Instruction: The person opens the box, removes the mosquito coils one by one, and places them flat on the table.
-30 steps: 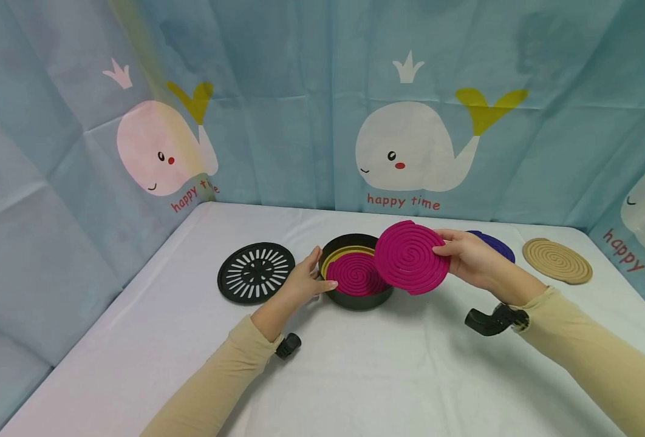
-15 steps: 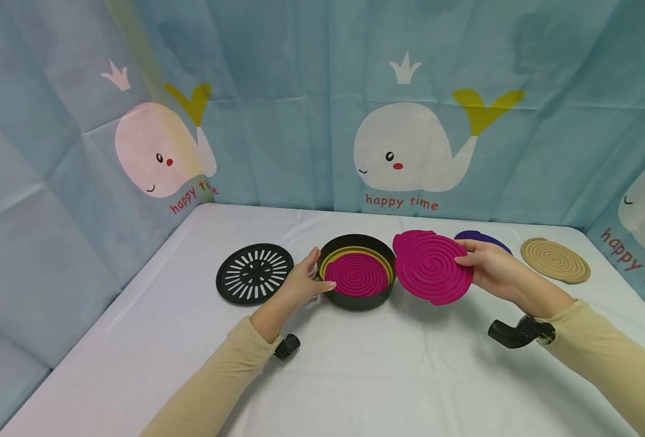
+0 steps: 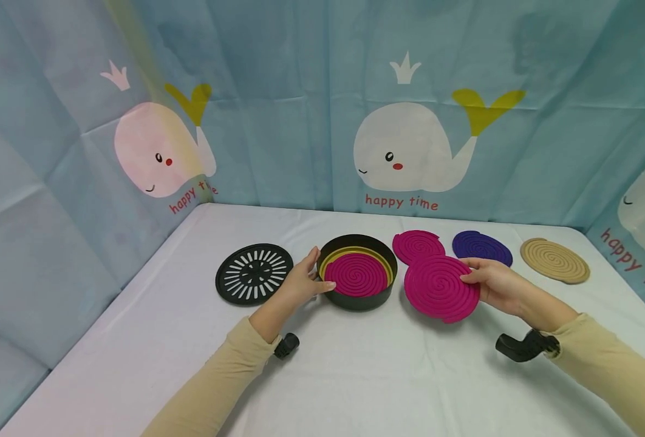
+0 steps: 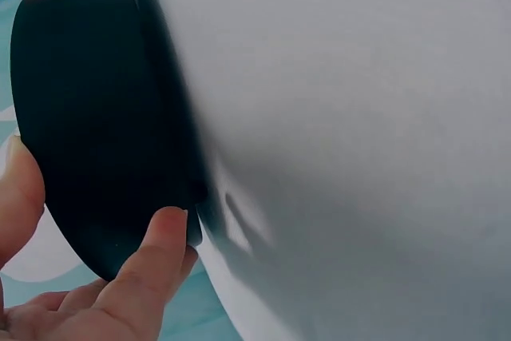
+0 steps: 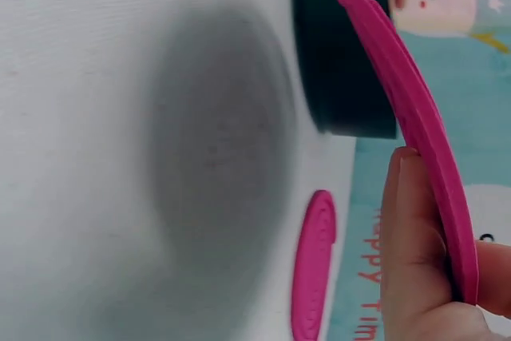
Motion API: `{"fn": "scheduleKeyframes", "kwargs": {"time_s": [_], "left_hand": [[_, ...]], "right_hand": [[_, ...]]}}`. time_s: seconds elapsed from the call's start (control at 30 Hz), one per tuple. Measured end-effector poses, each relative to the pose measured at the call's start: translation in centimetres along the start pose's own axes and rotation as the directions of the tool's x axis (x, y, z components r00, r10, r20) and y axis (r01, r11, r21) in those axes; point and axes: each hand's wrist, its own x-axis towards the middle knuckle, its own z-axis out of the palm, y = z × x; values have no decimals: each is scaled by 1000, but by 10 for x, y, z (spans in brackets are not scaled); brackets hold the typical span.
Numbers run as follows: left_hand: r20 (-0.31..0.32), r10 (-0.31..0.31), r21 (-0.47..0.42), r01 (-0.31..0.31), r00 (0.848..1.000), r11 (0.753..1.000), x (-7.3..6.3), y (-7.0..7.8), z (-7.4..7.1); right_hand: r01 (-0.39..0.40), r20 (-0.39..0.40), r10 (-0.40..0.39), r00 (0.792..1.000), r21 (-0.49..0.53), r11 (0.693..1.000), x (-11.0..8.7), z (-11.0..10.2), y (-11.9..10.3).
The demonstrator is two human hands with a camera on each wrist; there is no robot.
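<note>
In the head view my right hand (image 3: 500, 285) pinches a magenta spiral coaster (image 3: 441, 288) by its right edge. The coaster is raised above the white table, and the right wrist view shows this coaster (image 5: 427, 129) edge-on between thumb and fingers. My left hand (image 3: 299, 280) holds the left side of a round black tin (image 3: 358, 302), its thumb at the front wall. The left wrist view has the fingers (image 4: 164, 237) against the tin's dark outer wall (image 4: 96, 109). Inside the tin lies another magenta spiral coaster (image 3: 356, 275), with a gold ring showing around it.
A third magenta spiral coaster (image 3: 418, 246) lies behind the held one. To its right are a purple spiral coaster (image 3: 481, 247) and a tan one (image 3: 554, 261). A black slotted disc (image 3: 254, 274) lies left of the tin. Whale-printed cloth (image 3: 279, 121) hangs behind the table.
My right hand has carried the magenta coaster away from over the tin, rightward and toward me, uncovering the magenta coaster behind it. The left hand stays at the tin.
</note>
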Motion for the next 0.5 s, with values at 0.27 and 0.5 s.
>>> {"fn": "scheduleKeyframes", "kwargs": {"time_s": [0.27,0.5], "left_hand": [[4,16,2,-16,1000,1000,0,0,-1],[26,40,7,-40,999,999,-1,1,-1]], "right_hand": [[-66,26,68,997,-67,996,8,0,16],[-70,89,84,992,-149,986,14,-7,25]]}}
